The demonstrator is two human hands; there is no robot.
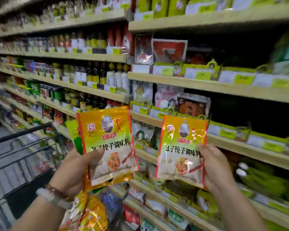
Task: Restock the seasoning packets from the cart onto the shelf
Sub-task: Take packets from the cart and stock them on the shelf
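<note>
Packets up, shelving next
We keep left hand (73, 169) gripping its stack (107, 144); right hand (213, 165) pinches single packet (182, 150) — slot upright w/ label out

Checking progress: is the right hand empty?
No, the right hand grips a packet by its right edge.

Pale wooden shelf boards (207, 85) run in tiers along the aisle, their front edges lined with white and lime-green price tags (202, 75). On the left bays stand rows of dark glass sauce bottles with yellow labels (93, 72) and a few white plastic bottles (118, 79). The right bays carry upright flat seasoning pouches in red and white printed plastic (168, 50), with dark gaps beside them. Down at the lower left, a black wire shopping cart (23, 147) holds a heap of shiny yellow-orange packets (92, 214)
</note>
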